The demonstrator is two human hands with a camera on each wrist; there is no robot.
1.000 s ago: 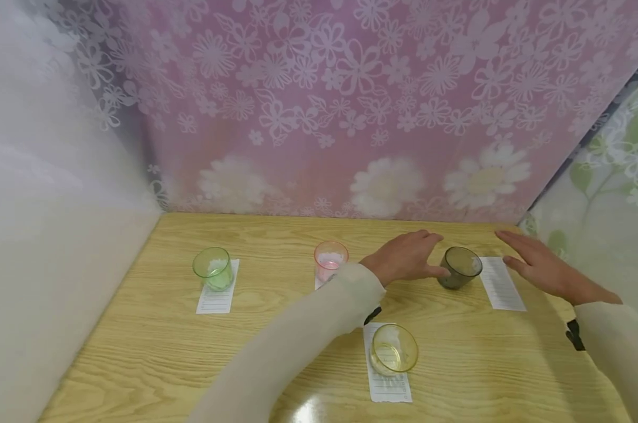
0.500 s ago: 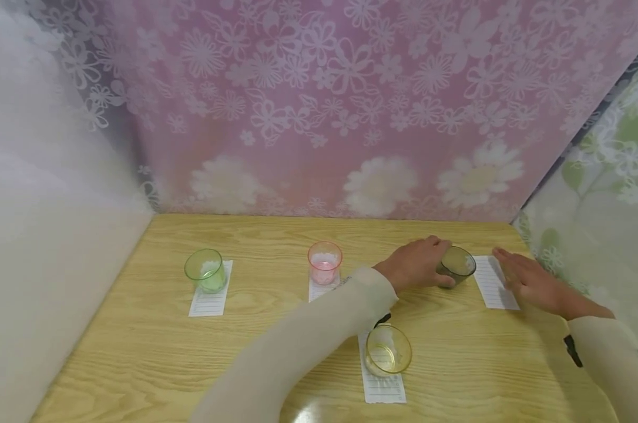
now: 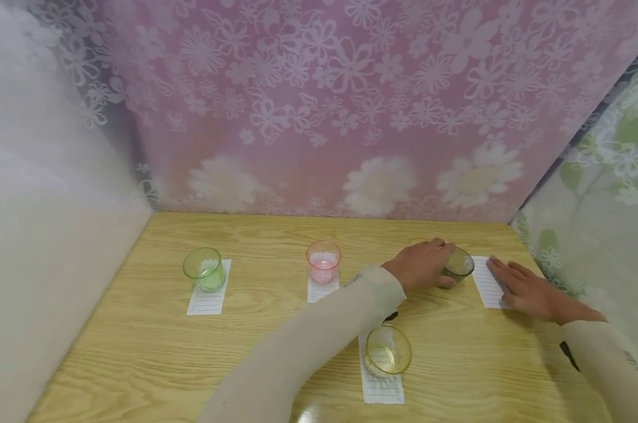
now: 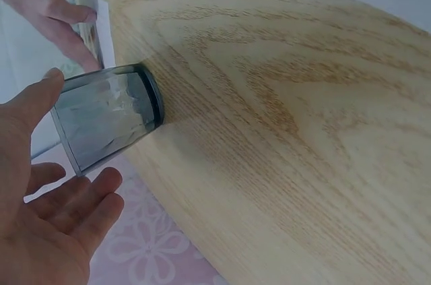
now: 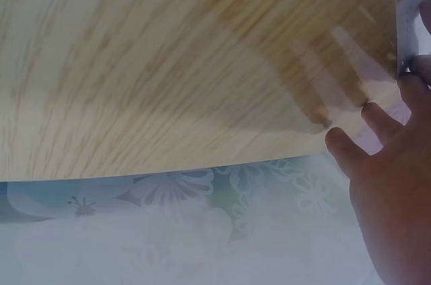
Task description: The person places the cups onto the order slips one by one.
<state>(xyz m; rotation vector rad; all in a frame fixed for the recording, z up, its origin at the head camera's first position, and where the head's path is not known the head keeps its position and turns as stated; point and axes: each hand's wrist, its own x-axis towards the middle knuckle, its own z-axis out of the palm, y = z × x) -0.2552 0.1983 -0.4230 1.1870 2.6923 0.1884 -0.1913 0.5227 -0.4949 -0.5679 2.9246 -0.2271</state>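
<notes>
A smoky grey glass [image 3: 463,264] stands upright at the right of the table. My left hand [image 3: 419,265] holds it from the left, fingers around the far side and thumb at the near side. Close up in the left wrist view, the thumb lies at the rim of the grey glass [image 4: 104,120]. My right hand [image 3: 530,292] reaches in from the right with its fingers spread, fingertips on the lined paper slip [image 3: 487,285] beside the glass. In the right wrist view, the fingers of the right hand [image 5: 397,184] touch down by the paper's edge.
On the wooden table [image 3: 266,329] are a green glass [image 3: 205,273], a pink glass [image 3: 323,264] and a yellow glass [image 3: 386,352], each on a paper slip. The yellow one stands near the left forearm. A pink flowered cloth [image 3: 319,129] hangs behind the table.
My left hand has moved right and taken hold of the grey glass. The right hand has come down and left onto the paper slip. The head view has shifted slightly.
</notes>
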